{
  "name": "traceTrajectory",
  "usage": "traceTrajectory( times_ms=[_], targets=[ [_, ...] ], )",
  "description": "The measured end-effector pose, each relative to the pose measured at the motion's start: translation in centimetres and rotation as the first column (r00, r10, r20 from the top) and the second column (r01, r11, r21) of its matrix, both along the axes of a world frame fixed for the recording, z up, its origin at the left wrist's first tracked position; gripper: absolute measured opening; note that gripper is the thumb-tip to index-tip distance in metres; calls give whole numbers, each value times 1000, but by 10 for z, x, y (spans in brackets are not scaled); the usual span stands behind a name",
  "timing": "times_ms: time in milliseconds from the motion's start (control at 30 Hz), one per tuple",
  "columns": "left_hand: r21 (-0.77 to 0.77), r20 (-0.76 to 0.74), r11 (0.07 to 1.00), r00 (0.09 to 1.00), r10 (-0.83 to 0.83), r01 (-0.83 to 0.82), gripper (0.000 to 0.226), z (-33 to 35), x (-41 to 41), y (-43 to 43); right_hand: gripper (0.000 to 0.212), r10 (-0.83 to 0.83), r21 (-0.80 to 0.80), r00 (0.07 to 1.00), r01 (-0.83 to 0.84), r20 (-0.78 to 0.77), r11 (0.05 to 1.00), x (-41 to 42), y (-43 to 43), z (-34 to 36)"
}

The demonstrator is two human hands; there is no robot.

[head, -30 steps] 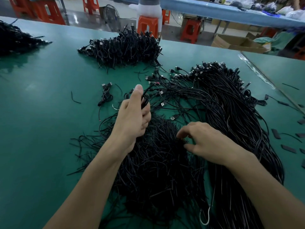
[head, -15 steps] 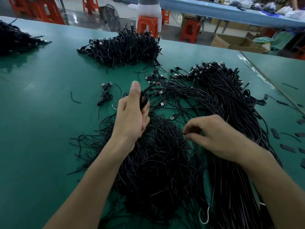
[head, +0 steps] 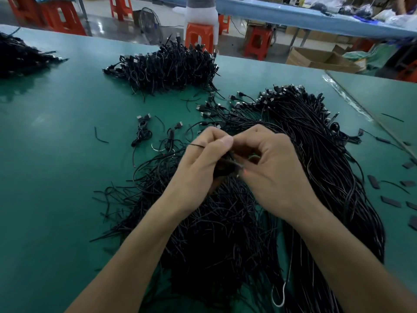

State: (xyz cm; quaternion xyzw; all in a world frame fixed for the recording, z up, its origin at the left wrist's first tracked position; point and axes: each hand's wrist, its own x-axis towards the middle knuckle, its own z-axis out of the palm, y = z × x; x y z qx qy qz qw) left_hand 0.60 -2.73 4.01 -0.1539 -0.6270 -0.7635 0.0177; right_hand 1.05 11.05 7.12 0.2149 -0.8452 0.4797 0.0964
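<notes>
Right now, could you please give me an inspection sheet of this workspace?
Surface: green table, glossy.
Job's things: small cable bundle held above a heap of short black strands.
Clutter: flat black strips at the right edge; a white wire loop near the front.
Grips: left grip and right grip both curl round the bundle.
Cables: long cables piled on the right; another heap farther back; one tied bundle lying alone.
Surroundings: orange stools, cardboard box, blue table behind.

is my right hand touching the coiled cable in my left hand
Touching. The head view shows the right hand pinching a strand of the coiled cable that the left hand grips, with no gap at the fingertips.
</notes>
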Motion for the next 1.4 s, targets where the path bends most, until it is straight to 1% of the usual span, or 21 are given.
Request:
traceTrajectory(
  times_ms=[67, 133, 233, 333, 433, 500, 600, 700, 733, 800, 867, 967, 1033, 1100, 1167, 1233, 1300, 1400],
  targets=[
    [-15, -24, 997, 997, 80, -80, 30, 0, -1, 0, 24, 12, 53, 1000, -13, 16, 999, 2, 0, 1],
    [-21, -49, 990, 989, 138, -140, 39, 1, 0, 2, 20, 17, 66, 1000, -19, 26, 998, 3, 2, 3],
    [3, -53, 981, 979, 196, -196, 47, 0, -1, 1, 19, -1, 22, 999, -1, 53, 1000, 3, 3, 2],
    [36, -32, 979, 979, 200, -199, 50, -2, -4, -3, 12, -50, 5, 994, 50, 93, 999, 3, 3, -3],
    [33, -11, 982, 983, 186, -185, 52, -3, -4, -5, 6, -67, 94, 993, 57, 102, 994, 2, 0, -6],
    [39, 3, 985, 986, 169, -169, 51, -3, -4, -6, 6, -52, 93, 993, 42, 108, 995, 2, -1, -6],
    [42, 38, 986, 986, 161, -163, 52, -3, -5, -8, 14, -12, 39, 999, 10, 51, 999, 5, -1, -4],
    [52, 54, 986, 986, 155, -158, 53, -3, -5, -5, 12, -53, 52, 996, 57, -76, 997, 8, -1, -3],
    [64, 62, 984, 985, 160, -164, 54, -3, -5, -4, 10, -81, 78, 989, 91, -122, 993, 9, -1, -3],
    [109, 100, 977, 980, 171, -182, 57, -4, -5, -3, 6, -99, 184, 971, 141, -217, 973, 11, -3, -2],
    [135, 166, 968, 968, 187, -211, 61, -5, -8, -1, 5, -47, 302, 964, 128, -261, 945, 14, -4, -3],
    [72, 235, 968, 947, 219, -242, 66, -7, -12, -1, 9, 93, 480, 955, 57, -283, 875, 17, -5, 1],
    [34, 216, 984, 963, 164, -175, 65, -10, -11, -4, 8, 197, 610, 914, 67, -356, 790, 18, -6, 5],
    [-1, 211, 998, 976, 54, -55, 64, -13, -10, -6, 8, 275, 685, 861, 112, -429, 720, 19, -7, 11],
    [-35, 259, 998, 965, -40, 51, 56, -14, -9, -7, 8, 332, 724, 824, 131, -459, 677, 20, -6, 16],
    [-29, 340, 991, 933, -113, 130, 48, -14, -6, -9, 10, 375, 747, 809, 116, -453, 654, 18, -3, 21],
    [0, 407, 982, 897, -175, 191, 43, -14, -5, -10, 13, 371, 740, 831, 71, -415, 669, 16, -1, 22],
    [25, 479, 965, 844, -240, 261, 54, -11, -5, -9, 3, 277, 637, 908, -15, -314, 771, 14, 1, 20]
  ],
)
